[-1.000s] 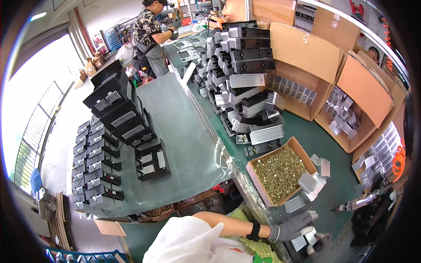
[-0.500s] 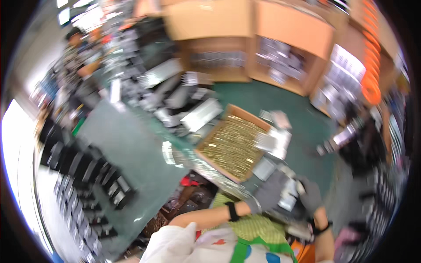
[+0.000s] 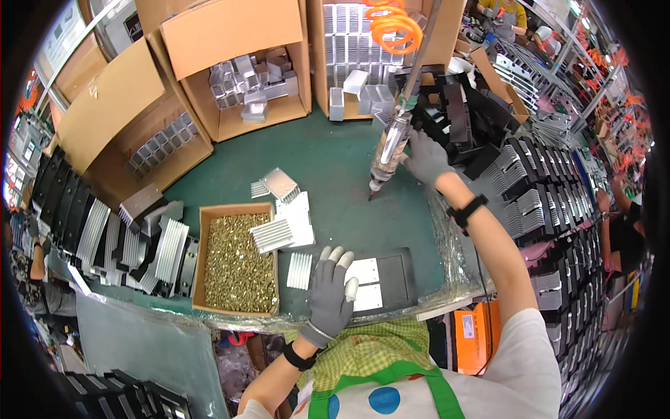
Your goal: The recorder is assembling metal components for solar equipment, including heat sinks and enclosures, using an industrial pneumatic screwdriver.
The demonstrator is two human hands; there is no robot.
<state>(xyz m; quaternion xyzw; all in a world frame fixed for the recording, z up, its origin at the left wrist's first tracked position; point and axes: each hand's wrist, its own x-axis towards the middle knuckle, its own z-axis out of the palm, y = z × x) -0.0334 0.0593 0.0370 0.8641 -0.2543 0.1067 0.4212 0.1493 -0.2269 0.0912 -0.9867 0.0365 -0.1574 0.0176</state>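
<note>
My left hand (image 3: 331,293), in a grey glove with pale fingertips, lies palm down with its fingers stretched out. Its thumb is at the edge of two white rectangular plates (image 3: 368,296) set on a flat black panel (image 3: 395,276). A finned metal heat sink (image 3: 300,271) lies just left of those fingers. Raised over the right part of the bench, my gloved right hand (image 3: 428,160) is beside a hanging power screwdriver (image 3: 391,145). Its fingers extend upward and its thumb side reaches the tool's body; no closed grip on it shows. The screwdriver's bit points down, above the green surface.
A carton of small brass-coloured screws (image 3: 241,262) stands left of my left hand. More heat sinks (image 3: 272,235) and white plates (image 3: 298,216) lie beside it. Open boxes (image 3: 244,129) of metal parts line the back. Black parts (image 3: 457,115) are piled at right. An orange coiled hose (image 3: 394,31) hangs above.
The view has swung to the right. My right hand has left the parts by my left hand and moved up to the screwdriver. My left hand now lies flat at the plates.
</note>
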